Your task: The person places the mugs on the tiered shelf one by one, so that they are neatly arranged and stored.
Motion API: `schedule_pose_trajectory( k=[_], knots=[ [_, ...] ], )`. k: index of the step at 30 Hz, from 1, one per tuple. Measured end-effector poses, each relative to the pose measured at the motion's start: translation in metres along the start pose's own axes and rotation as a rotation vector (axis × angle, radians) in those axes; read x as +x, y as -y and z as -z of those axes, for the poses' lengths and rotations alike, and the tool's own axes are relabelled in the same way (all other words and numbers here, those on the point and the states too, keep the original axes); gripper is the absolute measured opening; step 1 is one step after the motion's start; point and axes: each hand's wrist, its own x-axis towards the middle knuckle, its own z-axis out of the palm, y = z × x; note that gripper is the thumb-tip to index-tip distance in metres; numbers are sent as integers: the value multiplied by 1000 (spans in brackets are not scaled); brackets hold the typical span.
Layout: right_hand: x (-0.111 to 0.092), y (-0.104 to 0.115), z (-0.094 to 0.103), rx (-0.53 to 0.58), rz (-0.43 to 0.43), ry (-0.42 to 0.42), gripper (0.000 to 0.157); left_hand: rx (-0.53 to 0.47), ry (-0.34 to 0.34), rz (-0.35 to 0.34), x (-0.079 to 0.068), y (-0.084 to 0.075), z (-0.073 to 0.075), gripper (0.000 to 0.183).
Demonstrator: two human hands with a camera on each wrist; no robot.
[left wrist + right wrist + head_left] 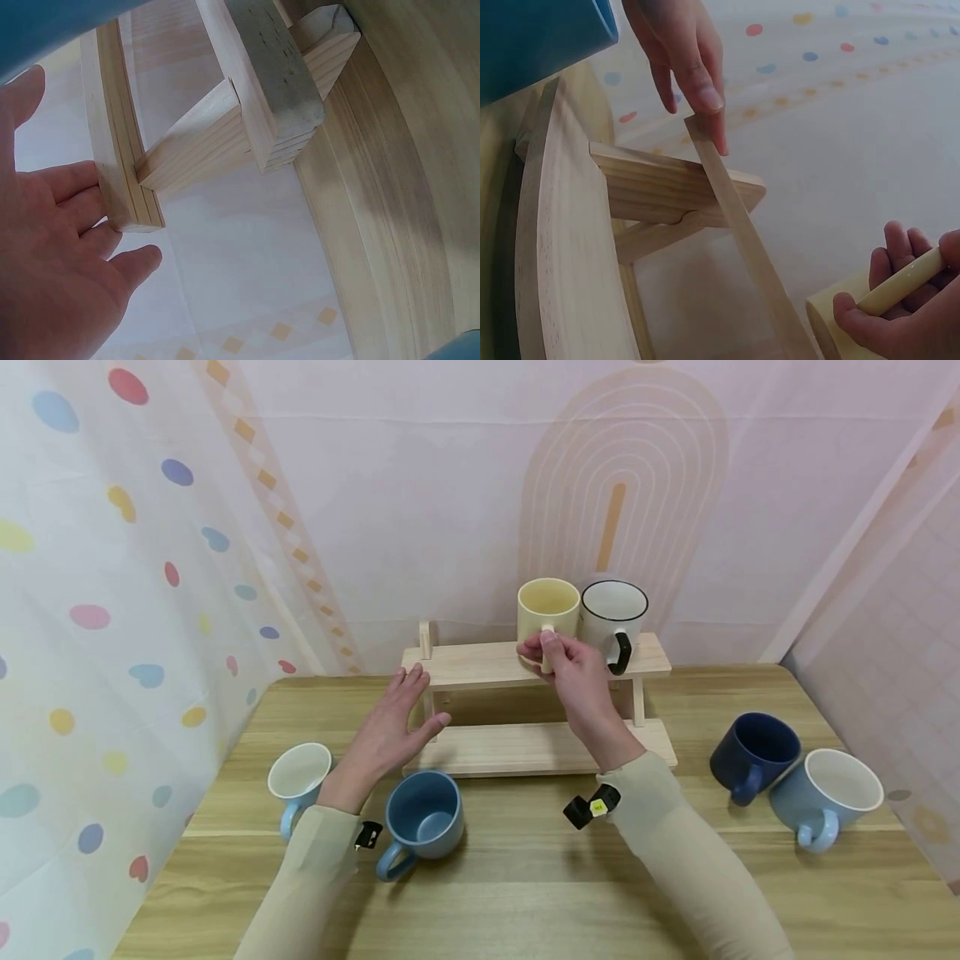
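My right hand [581, 685] grips the handle of a pale yellow mug [528, 625], its thumb and fingers around it. The mug stands upright on the right part of the two-tier wooden shelf's [472, 665] upper board. A white mug [597, 628] with a black rim and black handle stands just right of it. My left hand [382, 727] is at the upper board's left end, fingers straight and spread. In the left wrist view, some fingers of the left hand [67, 247] touch that board end. The right wrist view shows the yellow handle [904, 281] in the right hand.
A blue mug [442, 842] stands on the table [525, 902] before the shelf, close to my left wrist. A light blue mug [302, 797] with a white inside is further left. At the right are a navy mug [729, 758] and another light blue mug [797, 800]. Patterned curtains [420, 510] hang behind.
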Motion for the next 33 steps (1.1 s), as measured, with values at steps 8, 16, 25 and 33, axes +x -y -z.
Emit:
schedule_pose_trajectory(
  k=[8,16,25,33],
  knots=[
    [4,-9,-2,1,2,22,40,-2,3,4,0,-1,1,84],
    [6,-14,-2,1,-3,29,39,0,2,2,-1,-1,1,85],
    [7,-14,0,-30,-8,42,38,-5,0,-3,-2,-1,2,84],
    [8,-12,3,-53,-23,45,40,-7,-4,-7,0,0,1,84]
  ],
)
